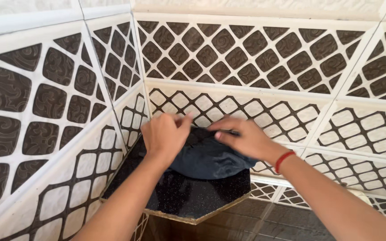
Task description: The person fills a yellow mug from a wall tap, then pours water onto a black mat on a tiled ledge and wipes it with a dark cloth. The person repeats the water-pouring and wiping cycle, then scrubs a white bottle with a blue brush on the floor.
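In the middle of the frame, both hands press a dark cloth (206,158) on the corner shelf (188,201). Left hand (164,136) fingers curl on its left edge; right hand (244,138) fingers pinch its top edge.

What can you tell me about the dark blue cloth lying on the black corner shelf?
The dark blue-grey cloth looks like soft, slightly creased fabric, bunched into a rounded heap. It lies on the speckled black stone corner shelf, its front edge curving toward the shelf's front. The left hand presses on its left side, and the right hand grips its upper edge. Patterned brown-and-white wall tiles rise behind it.
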